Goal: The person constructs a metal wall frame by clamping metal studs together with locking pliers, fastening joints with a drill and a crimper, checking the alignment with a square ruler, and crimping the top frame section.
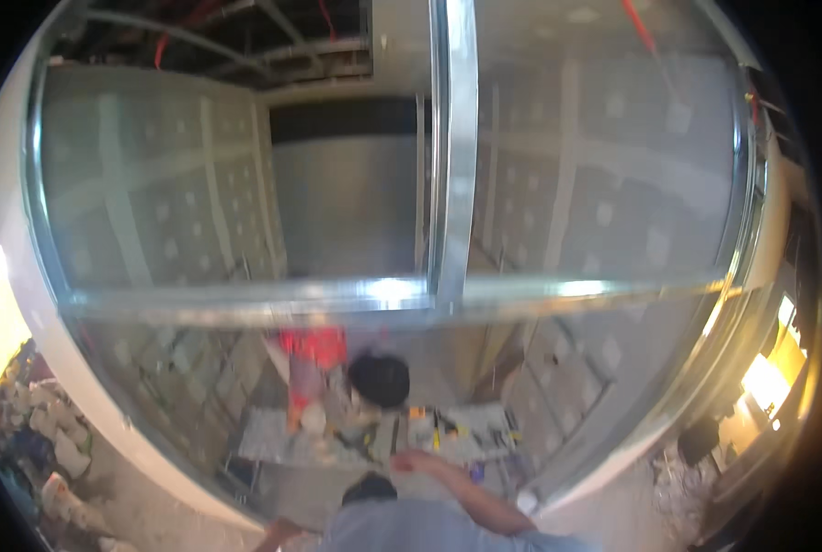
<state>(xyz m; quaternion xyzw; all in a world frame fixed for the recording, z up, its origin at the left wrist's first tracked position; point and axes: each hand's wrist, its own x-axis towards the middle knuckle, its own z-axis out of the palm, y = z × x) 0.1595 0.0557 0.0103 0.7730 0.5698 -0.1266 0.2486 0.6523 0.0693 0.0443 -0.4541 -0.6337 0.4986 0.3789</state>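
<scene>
Grey shirt cloth [429, 532] fills the bottom edge, seen from high up looking steeply down. From it the person's right forearm stretches forward and to the left, ending in the right hand [409, 460], which is blurred and reddish. Whether its fingers are spread or closed cannot be told. The left hand [278, 534] only just shows at the lower edge, cut off by the frame, and its state cannot be told either.

Just beyond the right hand, lower down, lies a worktop [273, 432] cluttered with small tools [436, 431], some yellow and some dark. The hand hangs over the near edge of this clutter and appears to touch nothing. It seems to be reaching toward the tools, with no grasp made. Taking one would call for going lower and picking a single item out of the tight scatter.

Another person's dark-haired head [380, 379] bends over the far side of the worktop, beside an orange-red object [312, 350] and a pale round cup [313, 419].

Between the camera and all this runs a shiny metal rail [245, 299], crossed by a metal upright [454, 138]. Patched plasterboard walls [154, 184] stand behind, and a heap of rubble [25, 432] lies at far left.
</scene>
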